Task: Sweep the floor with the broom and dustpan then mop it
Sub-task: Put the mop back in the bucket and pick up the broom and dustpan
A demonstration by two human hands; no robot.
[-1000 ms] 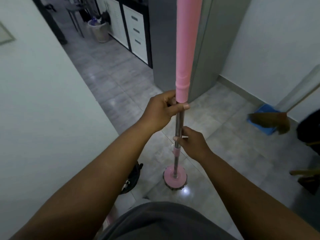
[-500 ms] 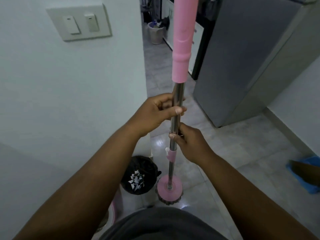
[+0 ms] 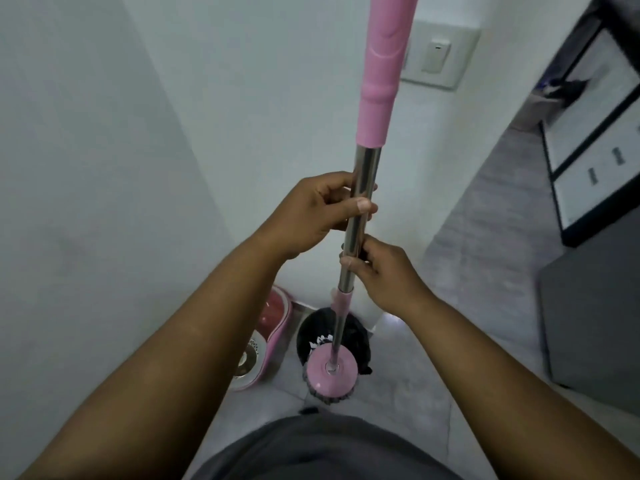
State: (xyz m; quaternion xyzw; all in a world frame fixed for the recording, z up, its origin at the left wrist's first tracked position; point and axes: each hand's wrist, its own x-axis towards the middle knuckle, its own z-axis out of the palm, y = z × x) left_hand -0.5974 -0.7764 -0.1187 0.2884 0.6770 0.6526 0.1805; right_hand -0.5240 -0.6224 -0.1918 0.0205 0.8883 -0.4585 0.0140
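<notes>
Now, mop (image 3: 363,188): we hold it almost upright in front of our body, its top leaning a little to the right.
Left hand (image 3: 311,213): fingers and thumb are curled tightly round the steel shaft (image 3: 360,202), a little under the pink grip sleeve (image 3: 382,74).
Right hand (image 3: 384,275): it sits lower and touches the left one; thumb and fingers close on the same shaft, just above the pink collar (image 3: 341,303).
Mop head (image 3: 330,374): a round pink disc with grey fringe, down near the floor (image 3: 485,237); we cannot tell if it touches the tiles.
Trash bin (image 3: 356,337): lined with a black bag, just behind the mop head, with white scraps inside.
Mop bucket (image 3: 273,327): pink, against the wall, just left of the bin.
Light switch (image 3: 438,55): on the white wall, partly behind the pink sleeve.
Drawer cabinet (image 3: 595,161): white fronts in black frame, far right.
</notes>
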